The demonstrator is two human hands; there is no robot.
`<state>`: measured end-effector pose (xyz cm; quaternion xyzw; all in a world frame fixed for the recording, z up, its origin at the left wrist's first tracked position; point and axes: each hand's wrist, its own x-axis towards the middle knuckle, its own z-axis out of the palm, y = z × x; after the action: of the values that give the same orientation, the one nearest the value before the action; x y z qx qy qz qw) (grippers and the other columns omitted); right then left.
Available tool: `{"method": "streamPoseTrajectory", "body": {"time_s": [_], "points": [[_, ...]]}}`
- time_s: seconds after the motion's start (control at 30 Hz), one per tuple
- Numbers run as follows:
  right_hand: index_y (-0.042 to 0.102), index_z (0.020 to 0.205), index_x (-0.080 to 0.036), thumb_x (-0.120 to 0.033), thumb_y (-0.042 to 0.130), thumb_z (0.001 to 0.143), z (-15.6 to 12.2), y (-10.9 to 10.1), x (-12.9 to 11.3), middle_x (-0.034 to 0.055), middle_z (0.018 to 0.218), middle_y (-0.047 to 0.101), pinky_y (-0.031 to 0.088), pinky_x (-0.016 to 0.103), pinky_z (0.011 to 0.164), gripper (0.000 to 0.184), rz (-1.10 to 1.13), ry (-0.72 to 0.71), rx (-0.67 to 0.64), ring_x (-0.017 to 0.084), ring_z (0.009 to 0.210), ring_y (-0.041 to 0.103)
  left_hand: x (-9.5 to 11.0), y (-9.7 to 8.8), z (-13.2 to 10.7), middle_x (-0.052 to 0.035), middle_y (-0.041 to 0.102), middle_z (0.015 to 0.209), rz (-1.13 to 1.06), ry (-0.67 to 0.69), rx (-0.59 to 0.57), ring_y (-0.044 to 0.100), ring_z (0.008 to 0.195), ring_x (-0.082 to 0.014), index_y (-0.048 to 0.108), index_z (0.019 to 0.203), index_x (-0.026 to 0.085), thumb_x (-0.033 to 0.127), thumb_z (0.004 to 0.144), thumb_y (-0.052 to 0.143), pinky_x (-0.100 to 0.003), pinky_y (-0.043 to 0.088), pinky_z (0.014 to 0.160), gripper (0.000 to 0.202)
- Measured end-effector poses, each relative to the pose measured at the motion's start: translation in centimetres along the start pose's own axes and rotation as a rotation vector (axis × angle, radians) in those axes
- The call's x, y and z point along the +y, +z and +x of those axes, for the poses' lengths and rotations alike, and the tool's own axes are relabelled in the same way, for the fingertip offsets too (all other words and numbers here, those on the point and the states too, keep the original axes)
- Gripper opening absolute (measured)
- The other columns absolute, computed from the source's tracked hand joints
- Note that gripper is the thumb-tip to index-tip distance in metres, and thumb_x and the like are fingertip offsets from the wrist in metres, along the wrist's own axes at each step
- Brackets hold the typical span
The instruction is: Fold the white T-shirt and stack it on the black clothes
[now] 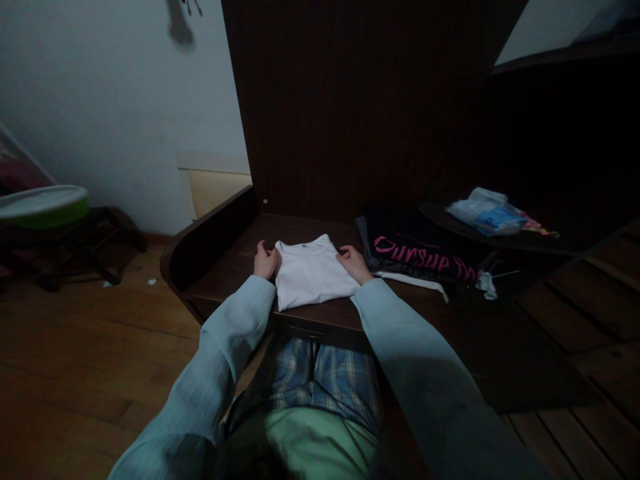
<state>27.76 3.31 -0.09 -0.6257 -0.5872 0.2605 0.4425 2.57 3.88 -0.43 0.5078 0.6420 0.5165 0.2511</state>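
Looking down from my head camera, I see a folded white shirt (311, 272) lying flat near the front edge of a dark wooden desk (235, 257), between my two arms in pale blue sleeves. My left hand (265, 260) grips the shirt's upper left corner with curled fingers, while my right hand (354, 263) rests on its upper right edge, fingers bent against the cloth. Just right of it lies a black garment with pink lettering (423, 257), and farther right a plastic packet (486, 211).
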Motion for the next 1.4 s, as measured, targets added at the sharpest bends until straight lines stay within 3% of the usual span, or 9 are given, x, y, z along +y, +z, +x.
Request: {"method": "streamPoseTrajectory", "body": {"time_s": [0.2, 0.3, 0.43, 0.57, 0.8, 0.9, 1.03, 1.27, 1.4], "points": [[0.046, 0.115, -0.014, -0.025, 0.058, 0.069, -3.0, -1.9, -0.2, -0.007, 0.052, 0.053, 0.04, 0.021, 0.046, 0.049, 0.261, 0.056, -0.453, 0.008, 0.043, 0.047, -0.3, -1.5, -0.4, 0.0043, 0.052, 0.055, -0.041, 0.04, -0.236, 0.052, 0.056, -0.0133, 0.048, 0.114, 0.012, 0.025, 0.063, 0.057, -0.025, 0.04, 0.059, 0.053], [0.041, 0.12, -0.016, -0.022, 0.062, 0.064, -3.5, -2.5, -0.3, -0.0081, 0.053, 0.054, 0.04, 0.019, 0.045, 0.06, 0.349, 0.062, -0.525, 0.008, 0.045, 0.049, -0.7, -2.1, -0.1, 0.0067, 0.047, 0.051, -0.103, 0.03, -0.314, 0.047, 0.051, -0.0115, 0.046, 0.117, 0.011, 0.029, 0.063, 0.058, -0.024, 0.038, 0.055, 0.058], [0.046, 0.113, -0.017, -0.017, 0.066, 0.059, -3.3, -2.4, -0.3, -0.0099, 0.051, 0.052, 0.041, 0.019, 0.045, 0.058, 0.384, 0.07, -0.549, 0.007, 0.045, 0.049, -1.0, -2.5, -0.3, 0.0042, 0.052, 0.06, -0.125, 0.063, -0.356, 0.048, 0.054, -0.0112, 0.042, 0.122, 0.013, 0.026, 0.061, 0.061, -0.024, 0.037, 0.056, 0.065], [0.048, 0.107, -0.016, -0.019, 0.067, 0.058, -3.0, -2.1, 0.0, -0.0098, 0.051, 0.052, 0.041, 0.02, 0.045, 0.053, 0.389, 0.061, -0.537, 0.008, 0.045, 0.05, -1.4, -2.4, -0.3, 0.0033, 0.054, 0.065, -0.229, 0.065, -0.482, 0.049, 0.055, -0.0109, 0.035, 0.127, 0.015, 0.021, 0.059, 0.064, -0.023, 0.038, 0.055, 0.074], [0.048, 0.1, -0.017, -0.025, 0.07, 0.052, -2.9, -1.9, 0.6, -0.0109, 0.048, 0.049, 0.037, 0.02, 0.044, 0.053, 0.358, 0.04, -0.443, 0.008, 0.043, 0.048, -1.6, -1.8, 0.1, 0.004, 0.053, 0.06, -0.287, 0.039, -0.366, 0.05, 0.053, -0.0101, 0.044, 0.119, 0.013, 0.028, 0.062, 0.067, -0.021, 0.04, 0.051, 0.063], [0.047, 0.098, -0.017, -0.026, 0.07, 0.051, -2.9, -1.8, 0.8, -0.0109, 0.048, 0.049, 0.036, 0.021, 0.045, 0.052, 0.362, 0.048, -0.381, 0.008, 0.043, 0.047, -1.4, -2.0, -0.2, -0.0053, 0.062, 0.084, -0.293, 0.021, -0.416, 0.057, 0.074, -0.016, 0.047, 0.118, 0.013, 0.03, 0.062, 0.067, -0.024, 0.045, 0.063, 0.062], [0.047, 0.093, -0.017, -0.026, 0.069, 0.051, -2.9, -1.7, 0.7, -0.0101, 0.048, 0.051, 0.037, 0.021, 0.045, 0.049, 0.344, 0.087, -0.328, 0.009, 0.043, 0.047, -1.3, -2.5, -0.3, -0.0079, 0.055, 0.115, -0.312, 0.054, -0.582, 0.054, 0.096, -0.0196, 0.05, 0.118, 0.016, 0.024, 0.055, 0.068, -0.026, 0.043, 0.079, 0.066], [0.049, 0.093, -0.017, -0.029, 0.068, 0.05, -2.9, -1.7, 0.6, -0.0105, 0.046, 0.049, 0.036, 0.021, 0.044, 0.048, 0.339, 0.046, -0.36, 0.009, 0.042, 0.046, -1.1, -2.9, -0.2, -0.0023, 0.061, 0.091, -0.369, 0.02, -0.679, 0.053, 0.066, -0.0099, 0.044, 0.125, 0.016, 0.028, 0.054, 0.071, -0.022, 0.043, 0.063, 0.076], [0.049, 0.092, -0.017, -0.03, 0.068, 0.049, -2.9, -1.6, 0.6, -0.011, 0.045, 0.048, 0.035, 0.021, 0.044, 0.048, 0.345, 0.013, -0.33, 0.009, 0.041, 0.045, -0.7, -2.9, -0.4, -0.0002, 0.061, 0.079, -0.349, 0.052, -0.673, 0.05, 0.062, -0.0095, 0.046, 0.122, 0.016, 0.034, 0.055, 0.071, -0.022, 0.04, 0.06, 0.074]]}}
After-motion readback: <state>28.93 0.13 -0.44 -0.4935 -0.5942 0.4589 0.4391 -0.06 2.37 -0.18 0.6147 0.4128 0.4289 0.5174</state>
